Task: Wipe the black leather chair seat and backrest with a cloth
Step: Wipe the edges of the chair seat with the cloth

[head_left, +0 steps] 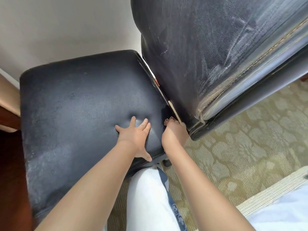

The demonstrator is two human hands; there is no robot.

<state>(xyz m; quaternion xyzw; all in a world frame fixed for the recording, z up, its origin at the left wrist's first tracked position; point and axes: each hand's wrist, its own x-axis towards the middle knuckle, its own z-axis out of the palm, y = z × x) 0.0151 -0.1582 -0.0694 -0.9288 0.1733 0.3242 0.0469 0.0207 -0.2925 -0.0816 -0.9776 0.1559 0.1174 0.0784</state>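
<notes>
Left hand [135, 137] lies flat with fingers spread, pressing dents into the black seat [75, 100]. Right hand [174, 132] is curled around a brownish cloth [170, 120], shoved into the gap by the backrest [200, 55].

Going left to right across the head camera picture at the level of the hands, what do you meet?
Chair seat → left hand, pressed flat on the seat → right hand, gripping a bit of brownish cloth at the seat's edge → backrest lower corner → patterned carpet.
</notes>
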